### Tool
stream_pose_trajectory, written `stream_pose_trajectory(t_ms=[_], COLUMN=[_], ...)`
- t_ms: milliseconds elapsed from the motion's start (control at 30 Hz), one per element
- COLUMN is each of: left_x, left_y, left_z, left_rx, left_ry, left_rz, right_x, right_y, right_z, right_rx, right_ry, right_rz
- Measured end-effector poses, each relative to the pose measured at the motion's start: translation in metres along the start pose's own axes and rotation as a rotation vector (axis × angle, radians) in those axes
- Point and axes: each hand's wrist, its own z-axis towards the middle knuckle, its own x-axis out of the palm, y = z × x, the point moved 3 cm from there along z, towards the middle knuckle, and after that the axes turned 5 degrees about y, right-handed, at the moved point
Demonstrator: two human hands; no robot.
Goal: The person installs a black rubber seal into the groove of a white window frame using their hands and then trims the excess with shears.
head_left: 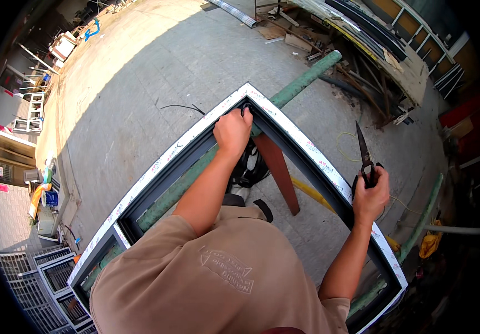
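Note:
A dark window frame [167, 167] with white protective film on its outer face lies flat across green pipes. My left hand [232, 131] presses into the inner side of the frame's far corner, fingers curled on a black rubber strip [245, 108] there. My right hand [370, 192] rests on the frame's right rail and grips a pair of black scissors [364, 153], blades closed and pointing up and away. Below the frame opening I see my dark shoe [248, 167] and a brown board [277, 170].
A green pipe [306, 78] runs under the corner toward the upper right, another green pipe [421, 220] lies at right. Scrap metal and frames pile at upper right [362, 33]. Metal grilles [56, 273] stack at lower left. A loose black strip [181, 107] lies on concrete.

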Motion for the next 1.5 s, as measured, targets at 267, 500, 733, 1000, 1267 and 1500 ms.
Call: stream_pose_trajectory(t_ms=[267, 500, 733, 1000, 1267, 1500], left_x=[0.008, 0.011, 0.011, 0.007, 0.006, -0.013], left_y=[-0.009, -0.011, -0.011, -0.012, -0.006, 0.015], left_z=[-0.003, -0.004, -0.004, -0.003, -0.001, -0.011], left_rx=[-0.110, -0.166, -0.165, -0.171, -0.164, -0.102], left_ry=[-0.076, -0.102, -0.106, -0.057, -0.005, 0.065], left_rz=[-0.023, -0.040, -0.059, -0.062, -0.080, -0.165], right_x=[0.004, 0.006, 0.006, 0.006, 0.006, 0.007], right_y=[0.000, -0.001, 0.000, -0.001, -0.001, -0.004], right_z=[-0.002, -0.002, -0.001, 0.000, 0.000, -0.001], right_rx=[-0.054, -0.088, -0.120, -0.122, -0.098, -0.116], right_ry=[0.048, 0.052, 0.040, 0.041, 0.036, -0.012], right_rz=[-0.021, 0.023, 0.054, 0.063, 0.049, 0.046])
